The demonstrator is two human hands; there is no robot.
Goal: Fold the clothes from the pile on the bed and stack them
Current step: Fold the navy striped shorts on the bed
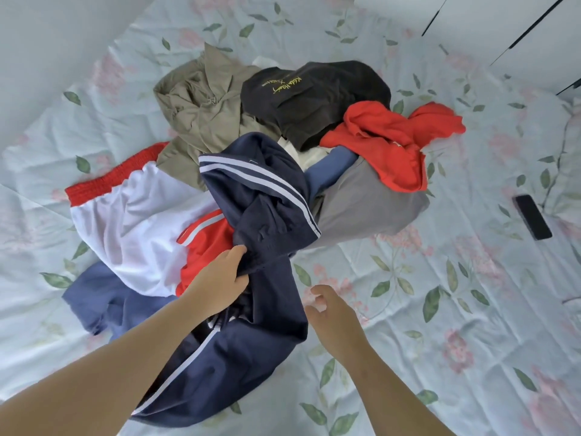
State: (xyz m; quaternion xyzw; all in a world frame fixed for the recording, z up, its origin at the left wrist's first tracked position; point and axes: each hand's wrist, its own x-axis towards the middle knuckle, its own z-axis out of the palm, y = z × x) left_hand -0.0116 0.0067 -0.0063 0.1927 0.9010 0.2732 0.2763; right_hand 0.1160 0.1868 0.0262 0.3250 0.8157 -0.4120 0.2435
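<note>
the pile of clothes (283, 136) lies loose and unfolded in the middle of the bed. nearest the person is a navy track garment (267, 209) with white side stripes, twisted and bunched, one end trailing down toward the person's body. the left hand (220, 281) grips a fold of it, fingers curled into the cloth. the right hand (333, 313) hovers just beside it over the sheet, fingers loosely bent, holding nothing. to the left lie white shorts (132, 221) with a red waistband and a red panel, partly over a blue garment (103, 297). behind are a crumpled khaki shirt (201, 111), a black top (317, 99) with yellow lettering, a red garment (386, 143) and a grey garment (367, 202), with a blue sleeve (330, 171) poking out between them. the bed sheet (440, 294) is pale blue, creased, printed with green leaves and pink flowers. a dark phone (533, 217) lies flat on it, well apart from the pile on the right. white cupboard doors (503, 26) with dark gaps stand at the far right corner.
</note>
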